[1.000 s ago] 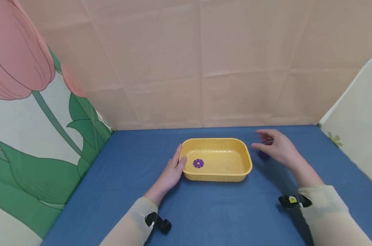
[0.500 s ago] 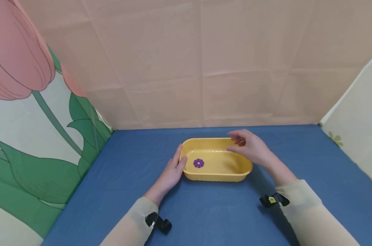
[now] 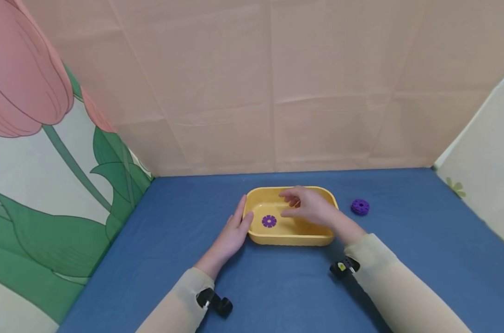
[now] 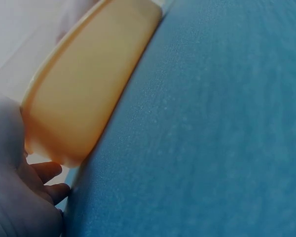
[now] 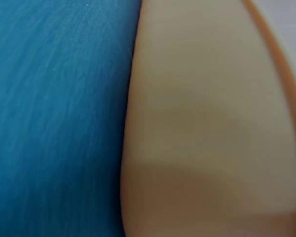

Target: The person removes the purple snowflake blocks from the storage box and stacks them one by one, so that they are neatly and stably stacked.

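A shallow yellow plastic tray [image 3: 291, 240] stands on the blue cloth. My left hand [image 3: 231, 233] grips its left end, thumb at the rim and fingers along the outer wall; the left wrist view shows this hand [image 4: 19, 182] against the tray [image 4: 84, 84]. A flat purple flower-shaped disc [image 3: 269, 221] lies inside at the left. Above the tray's right half is my right hand [image 3: 308, 208], fingers bent toward the thumb. A faint line shows between them, but whether they hold anything thin or see-through is unclear. The right wrist view shows only the tray wall [image 5: 202, 108] and cloth.
A small stack of purple discs [image 3: 360, 206] sits on the blue cloth [image 3: 260, 286], right of the tray. A beige sheet [image 3: 273, 92] rises at the back. Printed panels flank it, with a tulip picture [image 3: 27, 74] on the left.
My right hand has moved left from over the purple stack to above the tray, uncovering the stack. The left hand and the disc inside the tray have kept their places.
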Tool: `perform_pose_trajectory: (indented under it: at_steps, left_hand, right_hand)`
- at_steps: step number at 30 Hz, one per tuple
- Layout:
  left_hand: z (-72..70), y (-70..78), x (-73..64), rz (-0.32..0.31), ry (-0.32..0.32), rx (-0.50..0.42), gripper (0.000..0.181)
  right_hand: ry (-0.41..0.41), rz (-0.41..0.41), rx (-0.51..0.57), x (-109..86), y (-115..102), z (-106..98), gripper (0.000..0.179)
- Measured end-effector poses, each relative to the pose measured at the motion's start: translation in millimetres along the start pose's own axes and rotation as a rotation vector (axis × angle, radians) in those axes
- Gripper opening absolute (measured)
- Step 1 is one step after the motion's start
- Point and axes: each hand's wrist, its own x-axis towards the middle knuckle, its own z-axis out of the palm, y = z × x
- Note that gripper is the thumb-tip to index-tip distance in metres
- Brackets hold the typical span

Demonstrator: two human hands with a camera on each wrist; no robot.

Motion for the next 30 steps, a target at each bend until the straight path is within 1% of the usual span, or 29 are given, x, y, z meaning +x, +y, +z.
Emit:
perform_pose_trajectory:
  at_steps: [3, 7, 10, 13, 17, 21, 25, 30]
  left_hand:
    - [0.1, 0.6, 0.3, -0.005, 0.001, -0.004, 0.071]
    - [0.2, 0.9, 0.7, -0.015, 0.0, -0.003, 0.07]
    - [0.2, 1.2, 1.0, -0.015, 0.005, 0.0, 0.069]
    - [-0.1, 1.2, 1.5, -0.01, 0.009, 0.003, 0.069]
    - [-0.4, 0.2, 2.4, -0.011, 0.009, 0.002, 0.07]
    - [-0.7, -0.6, 2.6, -0.015, 0.011, 0.002, 0.07]
    - [-0.6, -0.6, 1.0, -0.024, 0.006, -0.001, 0.069]
    - [0.4, -1.4, 0.6, -0.032, 0.003, -0.014, 0.068]
  right_hand:
    - [-0.05, 0.005, -0.009, 7.3, -2, 5, 0.056]
    - [-0.114, 0.032, -0.011, 15.4, -1, 13, 0.057]
    - [-0.157, 0.05, -0.003, 19.6, 1, 18, 0.057]
    - [-0.191, 0.047, -0.007, 21.7, 1, 20, 0.056]
    - [-0.211, 0.026, -0.032, 22.7, 2, 22, 0.058]
    - [-0.227, 0.032, -0.051, 22.8, 2, 24, 0.057]
    - [-0.246, 0.043, -0.066, 21.9, 1, 26, 0.05]
    - [-0.245, 0.026, -0.073, 20.3, -2, 27, 0.037]
